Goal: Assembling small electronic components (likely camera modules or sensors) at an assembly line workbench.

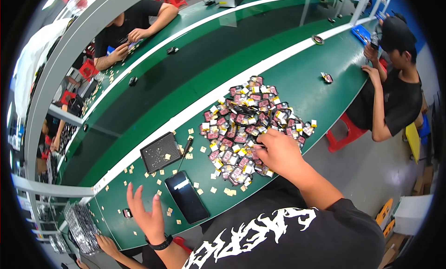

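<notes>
A large heap of small black electronic parts point(237, 125), with pinkish-red faces and white-and-yellow tabs, covers the middle of the green bench. My right hand point(281, 155) reaches over the heap's near right side, thumb and fingers curled down among the parts; whatever they grip is hidden. Raised above the bench at lower left, my left hand point(147, 215) is open, its fingers spread and holding nothing. Beside it lies one single part point(127, 213). A dark phone point(187, 197) sits between my hands, and a thin black-handled tool point(186, 150) lies beyond it.
A black ribbed tray point(160, 152) lies left of the heap, with small tan squares point(203, 149) scattered around. Silvery packs point(82, 225) are stacked at far left. A person point(395, 78) works at right, another point(134, 29) across the dark conveyor point(186, 83). A red stool point(344, 133) stands at right.
</notes>
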`<state>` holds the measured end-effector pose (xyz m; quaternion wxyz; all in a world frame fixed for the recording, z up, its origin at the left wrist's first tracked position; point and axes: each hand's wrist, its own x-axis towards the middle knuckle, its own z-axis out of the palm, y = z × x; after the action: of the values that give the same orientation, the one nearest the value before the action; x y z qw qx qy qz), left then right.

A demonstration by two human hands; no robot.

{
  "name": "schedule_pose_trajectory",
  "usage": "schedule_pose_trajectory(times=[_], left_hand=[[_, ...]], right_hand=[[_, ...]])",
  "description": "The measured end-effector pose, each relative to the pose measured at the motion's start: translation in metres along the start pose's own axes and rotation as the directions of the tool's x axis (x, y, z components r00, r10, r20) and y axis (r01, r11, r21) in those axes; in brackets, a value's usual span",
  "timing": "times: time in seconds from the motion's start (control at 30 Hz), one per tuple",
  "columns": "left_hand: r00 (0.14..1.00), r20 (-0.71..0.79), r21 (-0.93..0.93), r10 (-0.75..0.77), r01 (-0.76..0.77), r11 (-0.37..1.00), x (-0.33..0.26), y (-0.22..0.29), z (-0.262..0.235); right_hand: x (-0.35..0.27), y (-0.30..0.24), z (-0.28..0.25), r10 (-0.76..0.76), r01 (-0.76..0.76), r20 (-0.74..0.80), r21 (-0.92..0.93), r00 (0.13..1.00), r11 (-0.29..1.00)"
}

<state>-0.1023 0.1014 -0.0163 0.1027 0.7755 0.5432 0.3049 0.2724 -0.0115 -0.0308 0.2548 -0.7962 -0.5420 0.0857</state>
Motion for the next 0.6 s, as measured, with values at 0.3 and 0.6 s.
schedule_pose_trajectory(times=[0.3, 0.6], left_hand=[[0.950, 0.202, -0.391, 0.239, -0.146, 0.909, -0.006, 0.056, 0.027], [0.863, 0.418, -0.641, 0.284, 0.059, 0.765, -0.010, 0.086, 0.045]], right_hand=[[0.002, 0.011, 0.002, 0.110, -0.081, -0.113, 0.236, 0.987, 0.968], [0.002, -0.022, -0.011, 0.008, 0.130, -0.252, 0.523, 0.968, 0.843]])
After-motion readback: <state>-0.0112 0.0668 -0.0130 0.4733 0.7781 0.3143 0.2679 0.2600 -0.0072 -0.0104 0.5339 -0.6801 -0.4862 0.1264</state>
